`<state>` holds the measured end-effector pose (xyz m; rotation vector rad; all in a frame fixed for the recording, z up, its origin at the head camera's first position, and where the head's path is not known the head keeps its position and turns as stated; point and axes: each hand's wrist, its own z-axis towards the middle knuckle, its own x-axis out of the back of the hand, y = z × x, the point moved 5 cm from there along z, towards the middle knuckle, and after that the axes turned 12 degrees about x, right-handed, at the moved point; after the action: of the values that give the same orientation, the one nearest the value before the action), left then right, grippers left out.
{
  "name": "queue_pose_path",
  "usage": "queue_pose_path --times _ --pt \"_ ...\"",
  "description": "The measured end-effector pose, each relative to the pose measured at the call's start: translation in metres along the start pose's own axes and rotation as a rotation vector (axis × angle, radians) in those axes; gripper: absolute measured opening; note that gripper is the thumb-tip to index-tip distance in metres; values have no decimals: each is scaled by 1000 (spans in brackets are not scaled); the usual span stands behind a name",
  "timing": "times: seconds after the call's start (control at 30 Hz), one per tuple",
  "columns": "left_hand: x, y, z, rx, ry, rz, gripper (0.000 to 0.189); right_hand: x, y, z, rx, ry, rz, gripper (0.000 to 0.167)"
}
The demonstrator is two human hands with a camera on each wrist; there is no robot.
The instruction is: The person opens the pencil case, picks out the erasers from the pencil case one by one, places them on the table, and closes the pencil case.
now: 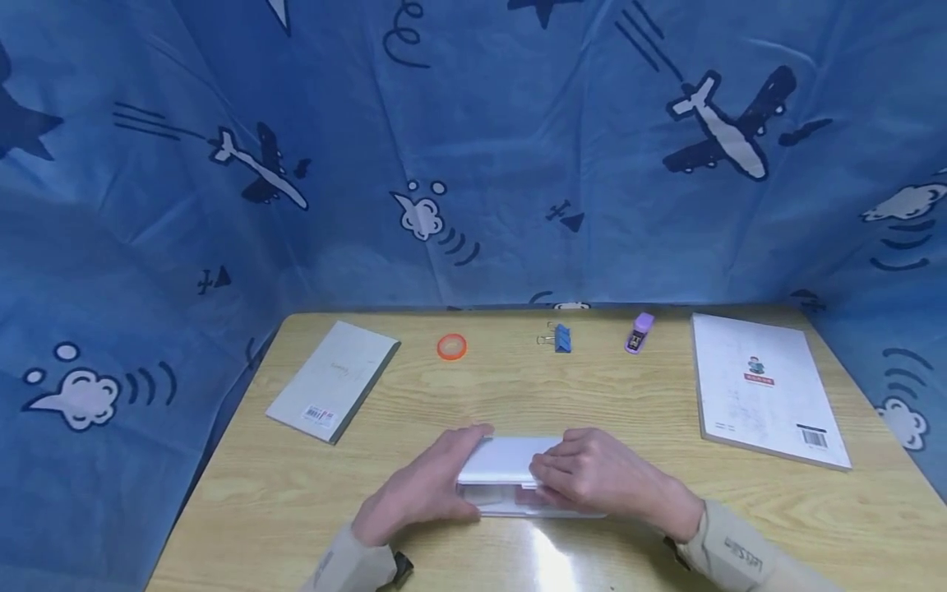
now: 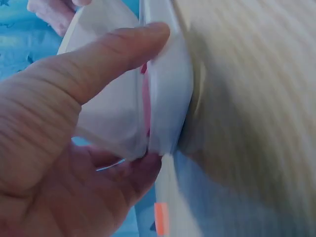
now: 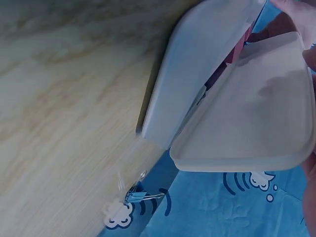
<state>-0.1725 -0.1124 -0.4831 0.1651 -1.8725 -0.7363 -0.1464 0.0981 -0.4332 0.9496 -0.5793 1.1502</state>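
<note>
A white plastic pencil case (image 1: 506, 462) lies lengthwise near the front of the table, its hinged lid (image 3: 252, 106) partly raised. My left hand (image 1: 427, 483) grips the case's left end, thumb at the front and fingers around the back. In the left wrist view that thumb presses on the white base (image 2: 173, 84). With curled fingers, my right hand (image 1: 601, 477) holds the lid toward its right end. Pink and dark contents show through the gap in the right wrist view; most of them are hidden.
Behind the case lie an orange tape roll (image 1: 451, 347), a blue binder clip (image 1: 562, 338) and a purple stapler (image 1: 639, 333). A notebook (image 1: 334, 380) is on the left, a white book (image 1: 769, 390) on the right. Blue printed cloth (image 1: 503, 148) hangs behind the table.
</note>
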Motion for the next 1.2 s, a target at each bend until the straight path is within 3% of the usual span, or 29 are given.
queue_pose_path --times 0.13,0.23,0.43,0.57,0.67,0.8,1.0,1.2 --pt "4 -13 2 60 -17 -36 128 2 4 0 -19 16 19 19" --pt "6 -21 4 130 19 22 143 6 14 -1 -69 64 55 14" --pt "8 -24 5 213 80 129 157 4 50 -12 -329 205 103 19" --pt "9 -21 2 234 122 184 161 -4 67 -19 -477 231 80 7" --pt "10 -19 1 254 149 215 163 -10 75 -21 -551 195 77 9" --pt "11 -15 0 264 165 243 163 -16 82 -27 -639 87 113 15" --pt "9 -15 1 268 99 245 145 -28 84 -36 -681 -71 179 29" --pt "10 -18 2 268 54 197 137 -37 82 -40 -690 -124 175 39"
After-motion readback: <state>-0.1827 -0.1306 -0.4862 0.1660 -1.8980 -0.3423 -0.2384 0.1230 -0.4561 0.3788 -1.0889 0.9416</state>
